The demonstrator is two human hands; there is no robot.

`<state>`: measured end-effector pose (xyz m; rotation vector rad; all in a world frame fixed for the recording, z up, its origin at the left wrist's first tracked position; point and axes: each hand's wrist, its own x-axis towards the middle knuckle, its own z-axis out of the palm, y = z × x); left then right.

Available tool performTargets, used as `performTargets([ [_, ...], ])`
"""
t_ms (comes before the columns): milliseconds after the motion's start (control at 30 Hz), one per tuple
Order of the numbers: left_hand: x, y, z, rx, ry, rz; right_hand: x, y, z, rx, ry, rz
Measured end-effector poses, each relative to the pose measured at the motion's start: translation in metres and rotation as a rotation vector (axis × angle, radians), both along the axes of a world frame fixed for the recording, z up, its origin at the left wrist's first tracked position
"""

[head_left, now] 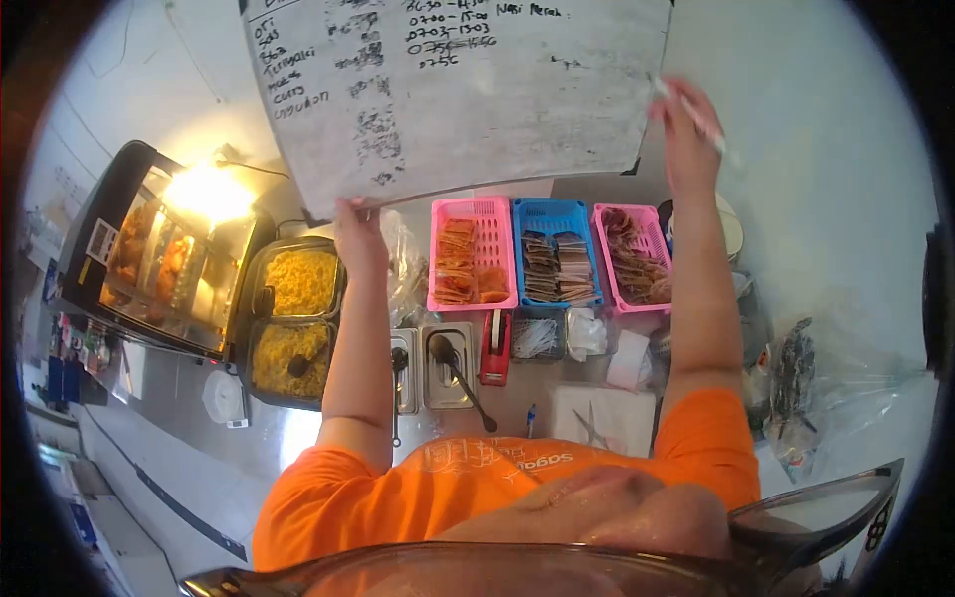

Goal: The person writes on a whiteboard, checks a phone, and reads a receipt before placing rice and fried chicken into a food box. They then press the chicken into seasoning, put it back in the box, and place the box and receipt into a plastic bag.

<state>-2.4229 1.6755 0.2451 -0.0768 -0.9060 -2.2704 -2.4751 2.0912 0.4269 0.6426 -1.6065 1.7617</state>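
Note:
A whiteboard (477, 129) with handwritten words and times in black fills the top of the head view, its lower edge slightly slanted. My left hand (358, 227) grips the board's lower left corner, fingers closed on the edge. At the right edge of the board, my right hand (686, 134) is closed around a white marker (704, 119), which looks a little blurred. The marker's upper end is right by the board's surface. Smudged black marks run down the middle-left of the board.
Pink (474, 203) and blue baskets (554, 206) of packets stand below the board, beside another pink basket (647, 213). A lit food warmer (149, 254) and trays of yellow food (298, 284) are left. Nearer are a metal pan (448, 368), red stapler-like object (495, 348) and scissors (592, 426).

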Motion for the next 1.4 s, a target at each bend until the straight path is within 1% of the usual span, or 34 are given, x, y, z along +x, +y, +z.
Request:
performTargets([
  [67,0.025,0.005,0.026,-0.041,-0.128,0.103,-0.053,-0.005,0.029,0.0,0.118,0.03],
  [133,0.038,-0.002,0.037,-0.116,-0.204,0.11,-0.097,-0.019,0.055,-0.215,0.178,0.175],
  [200,0.045,-0.005,0.05,-0.159,-0.257,0.134,-0.126,-0.033,0.081,-0.15,0.13,0.016],
  [267,0.051,-0.004,0.062,-0.169,-0.301,0.171,-0.155,-0.041,0.095,-0.133,0.115,-0.019],
  [300,0.048,-0.014,0.054,-0.204,-0.268,0.151,-0.17,-0.044,0.099,-0.122,0.109,-0.036],
  [400,0.048,-0.019,0.053,-0.261,-0.259,0.162,-0.209,-0.053,0.086,-0.098,0.016,-0.094],
  [433,0.046,-0.021,0.054,-0.267,-0.258,0.167,-0.211,-0.056,0.084,-0.109,-0.02,-0.051],
  [500,0.042,-0.024,0.051,-0.277,-0.262,0.178,-0.228,-0.056,0.074,-0.158,0.074,-0.015],
  [567,0.035,-0.029,0.048,-0.266,-0.257,0.185,-0.227,-0.06,0.075,-0.16,0.134,-0.019],
  [633,0.033,-0.034,0.044,-0.262,-0.259,0.188,-0.22,-0.061,0.073,-0.116,0.147,-0.067],
  [733,0.032,-0.036,0.046,-0.258,-0.283,0.192,-0.228,-0.061,0.072,-0.084,0.127,-0.056],
  [800,0.034,-0.035,0.052,-0.239,-0.327,0.199,-0.222,-0.062,0.075,-0.012,0.127,-0.114],
  [833,0.033,-0.036,0.05,-0.256,-0.303,0.201,-0.219,-0.064,0.076,0.023,0.13,-0.144],
  [933,0.033,-0.037,0.05,-0.283,-0.268,0.213,-0.224,-0.067,0.076,0.029,0.156,-0.241],
  [1033,0.033,-0.034,0.052,-0.268,-0.29,0.225,-0.219,-0.064,0.075,0.252,0.287,-0.511],
  [1233,0.035,-0.03,0.056,-0.281,-0.295,0.229,-0.199,-0.072,0.077,-0.137,0.086,-0.179],
  [1333,0.034,-0.03,0.055,-0.274,-0.293,0.23,-0.219,-0.063,0.07,-0.04,0.139,-0.22],
  [1400,0.03,-0.034,0.05,-0.267,-0.293,0.233,-0.231,-0.054,0.068,0.049,0.164,-0.328],
])
